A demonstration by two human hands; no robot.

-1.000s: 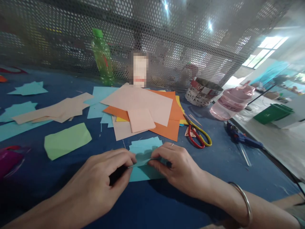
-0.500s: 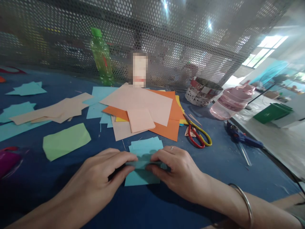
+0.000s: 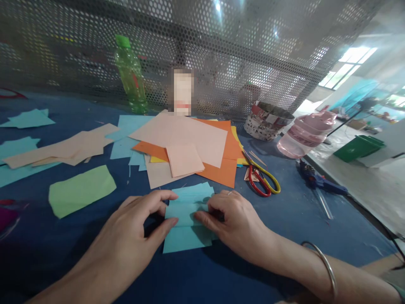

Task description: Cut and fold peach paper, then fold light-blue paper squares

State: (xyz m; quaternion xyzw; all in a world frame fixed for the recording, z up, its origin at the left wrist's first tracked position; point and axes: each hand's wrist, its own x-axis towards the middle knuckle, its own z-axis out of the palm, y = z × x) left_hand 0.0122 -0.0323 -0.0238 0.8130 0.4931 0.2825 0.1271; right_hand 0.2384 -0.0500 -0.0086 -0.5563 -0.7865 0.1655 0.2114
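Observation:
A folded light blue paper (image 3: 186, 223) lies pleated on the dark blue table (image 3: 284, 228), directly in front of me. My left hand (image 3: 136, 223) is at its left edge, with the fingers and thumb spread apart and the thumb tip against the fold. My right hand (image 3: 234, 223) presses on its right side, with the fingertips over the pleats. The paper's right end is partly hidden under those fingers. A silver bangle (image 3: 321, 266) circles my right wrist.
Beyond the hands lies a pile of peach and orange paper sheets (image 3: 186, 147). Red-and-yellow scissors (image 3: 261, 181) and a blue glue gun (image 3: 319, 181) sit to the right. A green bottle (image 3: 130, 74), a woven paper cup (image 3: 268, 122) and a pink plastic bottle (image 3: 305, 135) stand farther back.
My left hand has moved left and spread its fingers, loosening its pinch on the fold. The blue paper now lies flatter, with its pleats more visible. My right hand stays on it.

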